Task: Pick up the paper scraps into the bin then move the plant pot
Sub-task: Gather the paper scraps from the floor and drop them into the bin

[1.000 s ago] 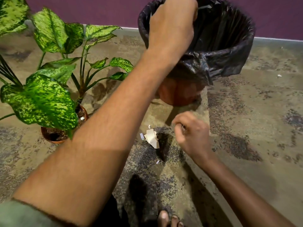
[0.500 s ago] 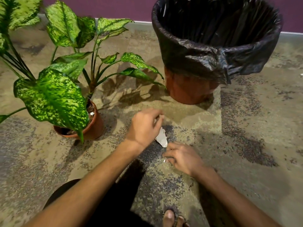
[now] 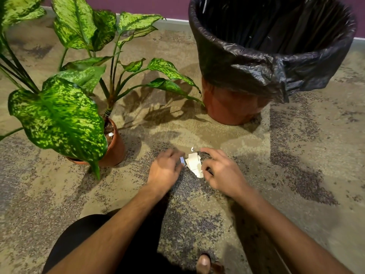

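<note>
A small pile of white paper scraps [image 3: 194, 164] lies on the carpet between my two hands. My left hand [image 3: 166, 170] presses in from the left and pinches a small bluish scrap at its fingertips. From the right, my right hand [image 3: 222, 173] curls its thumb and fingers around the edge of the pile. One tiny scrap [image 3: 192, 148] lies just beyond the pile. The bin [image 3: 227, 107] is brown with a black liner and stands open behind the hands to the right. The plant pot [image 3: 116, 149], terracotta with big speckled leaves, is to the left.
A pale scrap [image 3: 110, 134] rests on the soil inside the pot. Long leaves [image 3: 169, 86] reach across towards the bin's base. A purple wall [image 3: 138, 4] runs along the back. My knee [image 3: 83, 240] and a sandalled toe [image 3: 203, 264] are at the bottom.
My left hand came down from the bin's rim to the pile of scraps. My right hand moved up from the floor to the pile's right side. The view has tilted down.
</note>
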Action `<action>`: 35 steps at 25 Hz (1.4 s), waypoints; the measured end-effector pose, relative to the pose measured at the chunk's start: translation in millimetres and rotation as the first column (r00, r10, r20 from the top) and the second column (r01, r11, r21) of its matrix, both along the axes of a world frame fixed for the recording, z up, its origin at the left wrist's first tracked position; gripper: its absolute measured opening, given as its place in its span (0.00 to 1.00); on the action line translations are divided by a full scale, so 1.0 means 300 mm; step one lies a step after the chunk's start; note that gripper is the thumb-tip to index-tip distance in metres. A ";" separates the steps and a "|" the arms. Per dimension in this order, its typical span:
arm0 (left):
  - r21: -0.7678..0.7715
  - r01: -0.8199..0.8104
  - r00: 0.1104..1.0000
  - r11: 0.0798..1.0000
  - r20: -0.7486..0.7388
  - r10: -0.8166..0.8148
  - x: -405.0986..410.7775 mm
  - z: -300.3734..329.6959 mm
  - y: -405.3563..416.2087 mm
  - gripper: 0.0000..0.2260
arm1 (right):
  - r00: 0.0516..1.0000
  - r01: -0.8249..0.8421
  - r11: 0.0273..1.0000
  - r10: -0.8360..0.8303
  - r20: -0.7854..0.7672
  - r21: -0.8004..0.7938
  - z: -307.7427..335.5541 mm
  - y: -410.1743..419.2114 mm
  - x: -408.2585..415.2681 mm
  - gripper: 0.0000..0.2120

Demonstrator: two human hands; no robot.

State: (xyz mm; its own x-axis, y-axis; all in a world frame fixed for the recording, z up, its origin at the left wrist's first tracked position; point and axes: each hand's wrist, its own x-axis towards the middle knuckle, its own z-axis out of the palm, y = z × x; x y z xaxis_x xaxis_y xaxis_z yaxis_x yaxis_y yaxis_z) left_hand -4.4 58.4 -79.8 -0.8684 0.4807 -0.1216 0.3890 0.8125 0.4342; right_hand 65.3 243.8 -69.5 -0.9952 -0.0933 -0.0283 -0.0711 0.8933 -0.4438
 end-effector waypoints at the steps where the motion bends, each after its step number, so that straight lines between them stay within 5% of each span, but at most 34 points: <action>1: -0.016 0.018 1.000 1.000 -0.024 -0.018 0.002 -0.002 0.004 0.16 | 0.998 -0.018 1.000 0.018 0.067 0.002 0.009 0.000 -0.032 0.03; 4: 0.006 0.035 0.999 0.999 -0.034 -0.034 0.003 -0.009 -0.003 0.14 | 0.949 -0.131 0.987 0.100 0.298 0.087 0.021 -0.030 -0.098 0.05; 12: 0.047 0.007 1.000 0.999 -0.001 -0.007 0.002 -0.010 0.003 0.08 | 0.990 -0.137 0.987 0.138 -0.011 0.082 -0.028 -0.077 -0.011 0.01; 23: 0.148 -0.030 0.999 0.989 0.018 0.028 -0.014 -0.036 -0.023 0.08 | 0.964 -0.092 0.993 0.071 0.255 0.073 0.003 -0.070 -0.053 0.02; 30: 0.184 -0.110 0.991 0.977 0.100 0.093 -0.036 -0.027 -0.036 0.07 | 0.965 -0.194 0.973 0.167 0.204 0.123 -0.018 -0.106 -0.025 0.06; 35: 0.072 -0.091 0.980 0.993 0.183 0.076 -0.032 -0.019 -0.048 0.12 | 0.975 -0.137 0.990 0.127 0.184 0.044 -0.014 -0.108 -0.012 0.03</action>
State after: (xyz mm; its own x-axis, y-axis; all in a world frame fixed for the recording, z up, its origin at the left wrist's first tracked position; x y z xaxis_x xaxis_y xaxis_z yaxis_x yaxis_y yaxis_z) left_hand -14.0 44.1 -85.4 -0.8734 0.4218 -0.2435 0.2307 0.7987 0.5558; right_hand 61.7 211.3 -73.6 -0.9523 -0.2163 -0.2153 -0.1129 0.9051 -0.4099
